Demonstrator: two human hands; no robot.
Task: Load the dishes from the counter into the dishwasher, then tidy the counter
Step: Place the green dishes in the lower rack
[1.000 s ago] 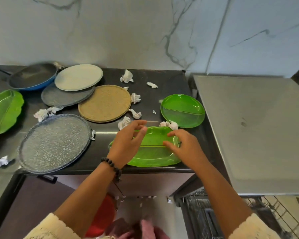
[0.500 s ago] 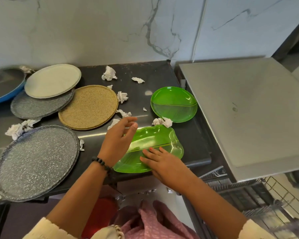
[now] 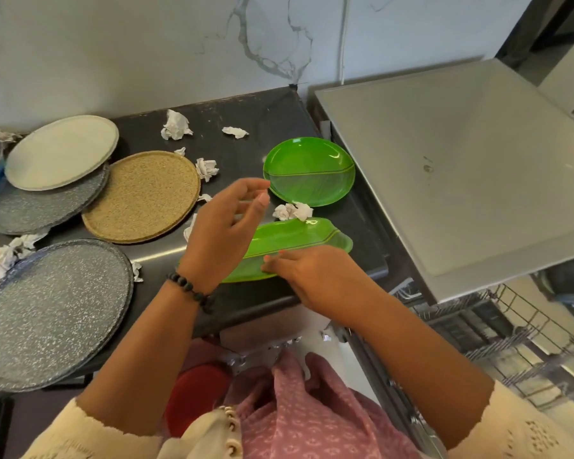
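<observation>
Crowding the left hand (image 3: 224,233): paper wads (image 3: 292,211), plates (image 3: 141,197); fingers loose, empty; right hand (image 3: 312,273) grips green dish (image 3: 299,238)

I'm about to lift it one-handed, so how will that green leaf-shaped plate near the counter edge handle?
The leaf-shaped plate looks like thin translucent plastic, so probably light and stiff. Its glossy surface may be slippery. The right hand grips only its near rim, so it could tilt.

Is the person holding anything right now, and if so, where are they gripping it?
The right hand grips the leaf-shaped green plate at its near edge. The left hand hovers open above it, holding nothing.
</observation>
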